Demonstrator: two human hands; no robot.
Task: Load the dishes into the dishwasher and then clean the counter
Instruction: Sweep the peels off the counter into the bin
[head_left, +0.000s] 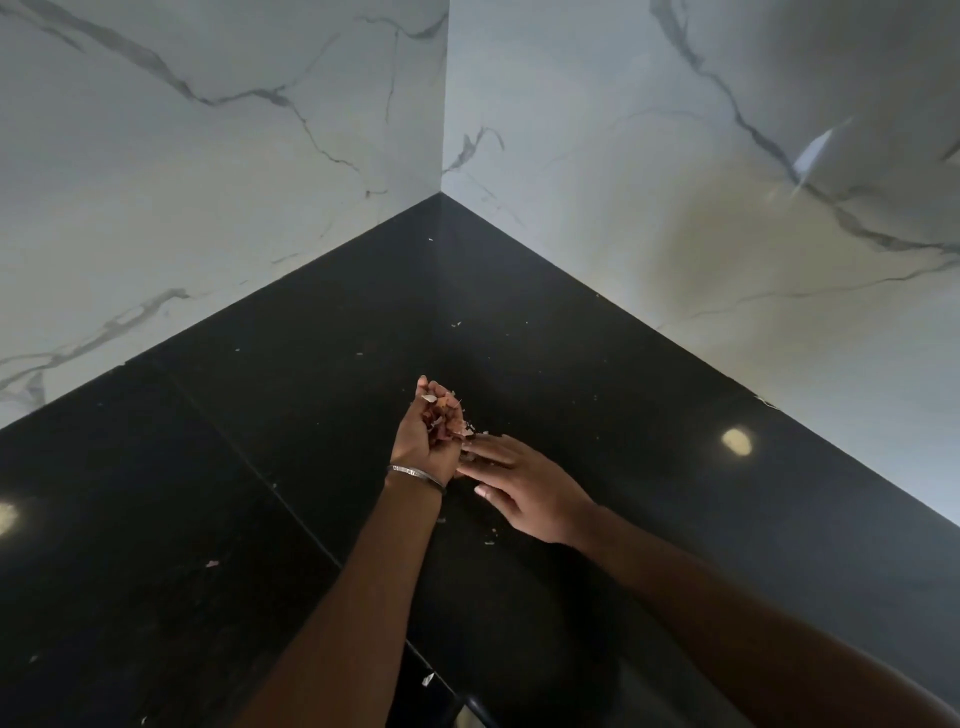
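2 hands, left hand (426, 434) cupping peels (444, 415), right hand (519, 486) fingers (485, 451) beside

1. The left hand (426, 431) is raised with palm turned up and fingers cupped round a heap of reddish, papery scraps (444, 413).
2. A thin silver metal bangle (415, 475) circles the left wrist.
3. The right hand (519, 488) lies flat, palm down, fingers straight, their tips seemingly touching the left hand's heel.
4. Both bare forearms reach forward from the lower edge.
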